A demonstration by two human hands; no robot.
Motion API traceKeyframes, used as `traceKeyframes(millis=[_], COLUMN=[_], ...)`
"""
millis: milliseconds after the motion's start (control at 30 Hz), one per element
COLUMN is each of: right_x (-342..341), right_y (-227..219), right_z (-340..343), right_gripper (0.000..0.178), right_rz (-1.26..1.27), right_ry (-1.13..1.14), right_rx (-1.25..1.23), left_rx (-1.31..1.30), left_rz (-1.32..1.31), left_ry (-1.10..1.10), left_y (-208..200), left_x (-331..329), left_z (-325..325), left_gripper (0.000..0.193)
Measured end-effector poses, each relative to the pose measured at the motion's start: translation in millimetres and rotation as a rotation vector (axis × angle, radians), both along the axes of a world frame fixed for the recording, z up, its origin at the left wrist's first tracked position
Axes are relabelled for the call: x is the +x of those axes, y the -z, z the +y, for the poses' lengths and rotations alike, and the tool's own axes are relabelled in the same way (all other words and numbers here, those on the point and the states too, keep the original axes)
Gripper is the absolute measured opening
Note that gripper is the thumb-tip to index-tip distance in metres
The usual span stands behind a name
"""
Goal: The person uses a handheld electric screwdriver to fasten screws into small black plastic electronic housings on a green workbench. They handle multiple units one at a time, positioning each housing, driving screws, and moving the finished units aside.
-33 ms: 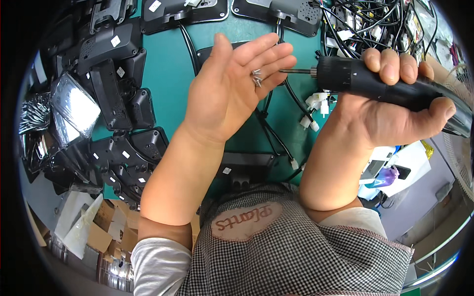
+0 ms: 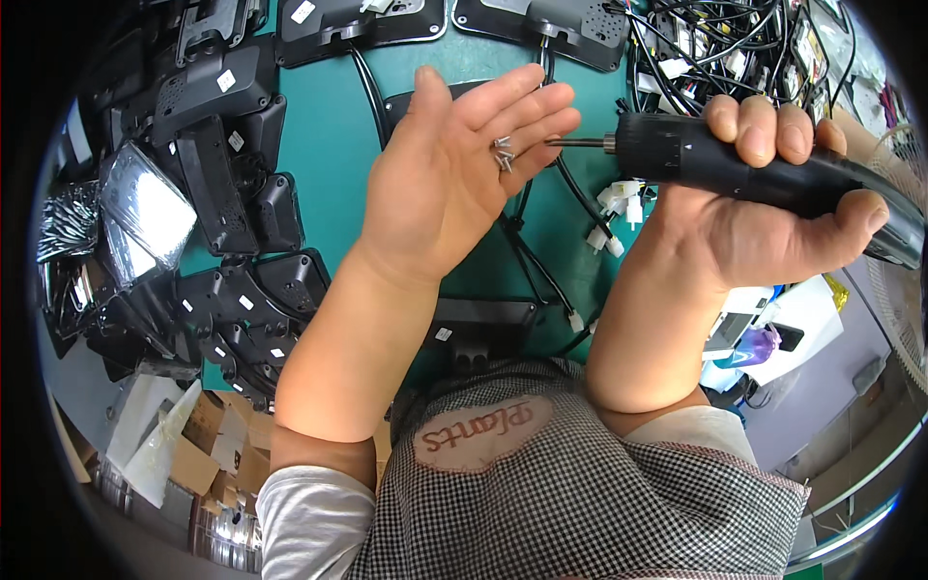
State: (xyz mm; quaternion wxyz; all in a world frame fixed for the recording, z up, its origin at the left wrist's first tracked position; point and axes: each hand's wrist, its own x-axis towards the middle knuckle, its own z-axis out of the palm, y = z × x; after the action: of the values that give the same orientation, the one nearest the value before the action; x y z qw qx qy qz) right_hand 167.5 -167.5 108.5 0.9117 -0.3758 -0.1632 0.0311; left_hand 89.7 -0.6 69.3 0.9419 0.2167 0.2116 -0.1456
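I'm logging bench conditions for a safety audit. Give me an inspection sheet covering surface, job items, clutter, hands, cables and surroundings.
Surface: green tabletop, showing between the parts.
Job's things: small metal screws in the left hand; black power screwdriver, its bit pointing toward that hand.
Clutter: black housings crowd the left side.
Hands: left hand open, palm up; right hand grips the screwdriver.
Cables: black cables tangled at upper right; white connectors right of centre.
Surroundings: cardboard boxes at lower left.

Bare table (image 2: 329,184) to that left hand's (image 2: 440,179) left.
Cables (image 2: 580,200) and white plugs (image 2: 633,209) clutter the way on its right.
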Motion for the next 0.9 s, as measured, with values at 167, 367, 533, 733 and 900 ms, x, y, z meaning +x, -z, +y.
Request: traceKeyframes(millis=[167,367,533,733,900], right_x=[-5.8,-12.7,-12.8,-14.6,-14.3], right_y=[3.8,2.5,-1.1,-0.3,-0.1], right_z=[4.4,12.8,10.2,11.3,10.6], right_gripper=[0.052,0.05,0.05,0.05,0.05], right_rz=[-0.018,0.008,0.023,0.035,0.062], right_ry=[-0.053,-0.012,0.034,0.059,0.052], right_rx=[0.06,0.031,-0.007,-0.007,0.007], left_rx=[0.079,0.154,0.278,0.302,0.487], left_rz=[-0.05,-0.082,-0.095,0.023,0.04], left_ry=[0.025,0.069,0.111,0.199,0.217], left_y=[-5.0,-10.6,0.7,9.2,0.6], left_x=[-4.2,-6.3,-17.1,-23.5,-22.9], left_z=[-6.0,-15.4,-7.9,1.5,0.6], left_gripper=[0.078,0.083,0.057,0.024,0.023])
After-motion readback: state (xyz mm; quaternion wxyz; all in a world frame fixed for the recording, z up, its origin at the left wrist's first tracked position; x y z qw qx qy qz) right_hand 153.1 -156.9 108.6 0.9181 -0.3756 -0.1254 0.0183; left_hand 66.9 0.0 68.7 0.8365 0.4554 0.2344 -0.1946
